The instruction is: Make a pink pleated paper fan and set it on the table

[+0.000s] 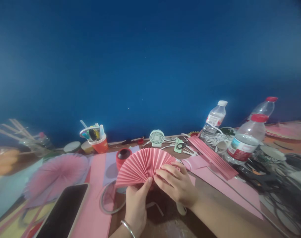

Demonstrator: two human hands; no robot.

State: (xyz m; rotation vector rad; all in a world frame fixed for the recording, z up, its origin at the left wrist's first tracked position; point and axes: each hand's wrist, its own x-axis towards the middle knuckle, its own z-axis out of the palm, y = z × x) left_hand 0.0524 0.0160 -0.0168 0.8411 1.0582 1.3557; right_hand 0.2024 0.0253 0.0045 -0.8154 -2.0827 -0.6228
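Note:
A pink pleated paper fan (pixel 137 163) is spread in a half circle above the desk. My left hand (pixel 137 200), with a silver bangle at its wrist, pinches the gathered base, its thumb lying on the near face. Across the right-hand pleats lie the bent fingers of my right hand (pixel 176 183), holding that side; its thumb is hidden. Just behind the fan stands a red round object with a black top (pixel 123 156). A folded pink paper strip (pixel 212 157) rests to the right, over flat pink sheets (pixel 237 195).
At left are a phone (pixel 63 211), a pink-and-purple paper rosette (pixel 57 173) and a red cup of pens (pixel 100 145). A small desk fan (pixel 157 138) stands by the blue wall. Water bottles (pixel 246 142) and tangled cables (pixel 276 201) crowd the right.

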